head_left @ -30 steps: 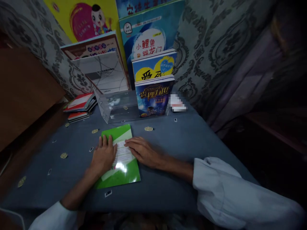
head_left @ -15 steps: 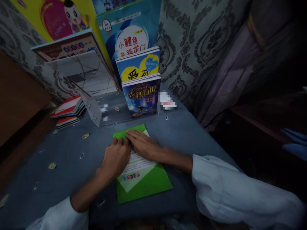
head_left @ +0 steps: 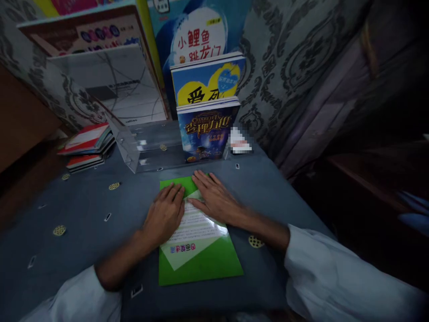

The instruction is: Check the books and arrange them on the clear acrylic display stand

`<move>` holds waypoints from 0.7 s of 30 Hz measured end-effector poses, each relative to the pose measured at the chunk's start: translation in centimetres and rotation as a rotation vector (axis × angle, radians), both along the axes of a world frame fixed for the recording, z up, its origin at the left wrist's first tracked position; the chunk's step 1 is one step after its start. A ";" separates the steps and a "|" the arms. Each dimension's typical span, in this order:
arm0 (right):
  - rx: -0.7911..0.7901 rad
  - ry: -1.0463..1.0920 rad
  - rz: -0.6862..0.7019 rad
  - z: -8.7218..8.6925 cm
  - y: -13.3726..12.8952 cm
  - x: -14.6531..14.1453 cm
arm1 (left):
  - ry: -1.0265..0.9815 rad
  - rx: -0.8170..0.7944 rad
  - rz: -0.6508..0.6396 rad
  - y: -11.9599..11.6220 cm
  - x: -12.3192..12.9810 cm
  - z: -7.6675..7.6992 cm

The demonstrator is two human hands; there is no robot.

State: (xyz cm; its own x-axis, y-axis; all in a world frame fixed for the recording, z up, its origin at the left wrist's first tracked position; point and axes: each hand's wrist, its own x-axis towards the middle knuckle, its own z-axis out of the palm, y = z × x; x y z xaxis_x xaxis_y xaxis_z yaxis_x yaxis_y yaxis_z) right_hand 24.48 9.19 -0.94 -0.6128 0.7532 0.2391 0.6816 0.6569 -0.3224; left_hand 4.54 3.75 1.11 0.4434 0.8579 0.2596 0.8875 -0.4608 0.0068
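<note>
Where the loose, pale blue cloth sleeves (head_left: pixel 338 273) end, two bare forearms reach over a dark grey-blue tablecloth with small printed pineapples (head_left: pixel 83 210), and a thin, glossy green booklet with a slanted white text panel (head_left: pixel 208 264) lies closed and flat near the person's side of the table. The left hand (head_left: pixel 166 212) rests palm down on its upper left part, fingers pointing away; the right hand (head_left: pixel 216 197) is laid flat over its upper right part, thumb spread so that its tip is just beside the left hand. Neither hand grips anything. The step in hand looks like pressing or smoothing the cover; any lifting would call for a fingertip worked under an edge, since flat palms offer no hold. Half a second ago the right fingertips met the left ones near the top and the left fingers were more bent; now the hands have drawn apart, the right one covering the corner. Beyond the booklet, apart from it, a clear plastic rack (head_left: pixel 127 150) holds an upright dark blue book (head_left: pixel 211 129) with a blue-and-yellow book (head_left: pixel 208 85) behind; left of the rack lies an uneven stack of red-covered books (head_left: pixel 89 141).
</note>
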 end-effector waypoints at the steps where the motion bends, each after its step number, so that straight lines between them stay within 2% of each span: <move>1: -0.004 -0.021 -0.023 0.1 -0.1 0.2 | 0.011 0.002 0.019 0.0 -0.1 -0.1; 6: -0.035 -0.070 -0.079 0.4 -0.6 0.7 | 0.039 -0.041 0.109 0.2 -1.1 -0.3; 12: -0.035 -0.033 -0.087 0.2 -0.9 0.7 | -0.026 -0.056 0.091 0.6 -2.4 -0.1; 21: -0.017 0.014 -0.095 -0.3 -1.1 1.5 | -0.073 -0.043 0.087 0.9 -2.6 0.0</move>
